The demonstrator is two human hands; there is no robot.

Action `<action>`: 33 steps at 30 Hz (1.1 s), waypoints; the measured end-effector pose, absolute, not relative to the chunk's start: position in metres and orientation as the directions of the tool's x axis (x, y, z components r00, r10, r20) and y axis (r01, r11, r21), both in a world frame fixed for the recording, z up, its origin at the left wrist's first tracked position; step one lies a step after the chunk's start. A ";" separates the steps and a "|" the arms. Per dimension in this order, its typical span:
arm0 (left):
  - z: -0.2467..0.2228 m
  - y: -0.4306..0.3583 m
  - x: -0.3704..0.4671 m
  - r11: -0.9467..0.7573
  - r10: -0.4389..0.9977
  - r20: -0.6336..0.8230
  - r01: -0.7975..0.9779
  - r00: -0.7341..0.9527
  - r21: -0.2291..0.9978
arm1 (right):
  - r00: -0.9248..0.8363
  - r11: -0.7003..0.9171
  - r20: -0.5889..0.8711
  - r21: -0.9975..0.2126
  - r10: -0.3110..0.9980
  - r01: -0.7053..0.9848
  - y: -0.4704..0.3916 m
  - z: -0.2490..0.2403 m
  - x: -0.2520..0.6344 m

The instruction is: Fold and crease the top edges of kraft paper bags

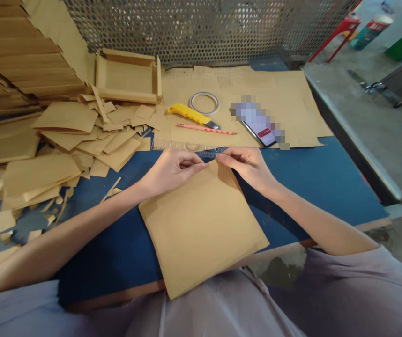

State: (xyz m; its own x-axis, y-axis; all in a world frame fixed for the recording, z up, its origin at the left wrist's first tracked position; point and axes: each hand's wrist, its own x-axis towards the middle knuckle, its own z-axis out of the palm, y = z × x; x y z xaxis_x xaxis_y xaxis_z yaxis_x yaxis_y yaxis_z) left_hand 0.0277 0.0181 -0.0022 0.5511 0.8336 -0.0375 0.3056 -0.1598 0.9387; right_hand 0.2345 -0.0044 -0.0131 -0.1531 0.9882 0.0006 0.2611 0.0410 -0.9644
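A square sheet of brown cardboard (204, 224), apparently folded or doubled, lies tilted in front of me and overhangs the table's near edge. My left hand (178, 169) pinches its far edge, thumb against curled fingers. Just to the right, my right hand (245, 164) pinches the same edge near the far corner. The fingertips of both hands are close together but apart. Right behind them lies a clear plastic ruler (173, 144). Beyond that are a pink pencil (206, 129), a yellow utility knife (190, 113) and a roll of tape (204, 103).
A phone (259, 124) lies on flat cardboard sheets (295, 107) at the back right. Cardboard scraps (46, 173) cover the blue table's (313, 182) left side. An open cardboard tray (129, 77) and stacked cardboard (28, 51) stand behind them. A perforated metal panel (201, 32) borders the back.
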 end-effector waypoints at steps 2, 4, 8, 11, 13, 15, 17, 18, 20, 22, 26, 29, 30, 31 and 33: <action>-0.002 0.018 0.028 -0.162 0.828 -0.039 0.305 0.559 0.939 | -0.130 0.053 0.019 -0.963 0.991 0.263 -0.006 -0.013 0.234; -0.003 0.018 0.029 -0.164 0.829 -0.037 0.307 0.557 0.938 | -0.114 0.061 0.032 -0.963 0.993 0.263 -0.007 -0.014 0.234; -0.007 0.016 0.031 -0.172 0.841 -0.018 0.299 0.541 0.939 | -0.234 0.077 0.018 -0.966 0.972 0.246 -0.008 -0.015 0.234; -0.007 0.017 0.031 -0.176 0.831 -0.021 0.300 0.555 0.938 | -0.349 0.111 0.009 -0.956 0.937 0.271 -0.007 -0.015 0.235; -0.006 0.017 0.030 -0.185 0.822 -0.022 0.303 0.569 0.935 | -0.380 0.125 0.000 -0.944 0.925 0.305 -0.006 -0.015 0.237; -0.005 0.018 0.029 -0.189 0.816 -0.018 0.296 0.578 0.936 | -0.380 0.135 0.002 -0.937 0.925 0.323 -0.005 -0.016 0.239; -0.004 0.018 0.029 -0.180 0.815 -0.017 0.281 0.579 0.943 | -0.373 0.150 0.026 -0.939 0.928 0.308 -0.005 -0.016 0.240; -0.004 0.018 0.029 -0.173 0.816 -0.018 0.274 0.577 0.946 | -0.368 0.157 0.039 -0.943 0.929 0.295 -0.005 -0.017 0.240; -0.004 0.018 0.030 -0.162 0.823 -0.017 0.263 0.568 0.951 | -0.356 0.169 0.064 -0.947 0.932 0.273 -0.004 -0.017 0.239; -0.004 0.017 0.030 -0.153 0.828 -0.013 0.249 0.561 0.956 | -0.336 0.179 0.087 -0.950 0.938 0.255 -0.005 -0.017 0.238; -0.003 0.016 0.032 -0.125 0.824 -0.018 0.213 0.566 0.969 | -0.288 0.170 0.101 -0.959 0.952 0.225 -0.006 -0.017 0.237; -0.001 0.016 0.032 -0.112 0.815 -0.026 0.202 0.579 0.973 | -0.295 0.139 0.072 -0.967 0.953 0.212 -0.007 -0.017 0.237; -0.001 0.016 0.031 -0.114 0.812 -0.027 0.203 0.583 0.973 | -0.307 0.146 0.075 -0.965 0.949 0.217 -0.007 -0.017 0.237; -0.001 0.016 0.031 -0.117 0.810 -0.027 0.206 0.586 0.972 | -0.320 0.169 0.089 -0.959 0.943 0.230 -0.007 -0.017 0.237; -0.001 0.016 0.031 -0.127 0.806 -0.025 0.214 0.591 0.969 | -0.340 0.240 0.139 -0.931 0.930 0.275 -0.007 -0.016 0.237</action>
State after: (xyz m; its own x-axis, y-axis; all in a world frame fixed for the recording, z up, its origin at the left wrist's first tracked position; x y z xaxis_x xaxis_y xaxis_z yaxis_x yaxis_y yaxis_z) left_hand 0.0308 0.0159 -0.0008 0.5911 0.8062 -0.0247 0.2139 -0.1272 0.9685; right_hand 0.2375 -0.0065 -0.0162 -0.3404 0.9300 0.1388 0.2755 0.2398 -0.9309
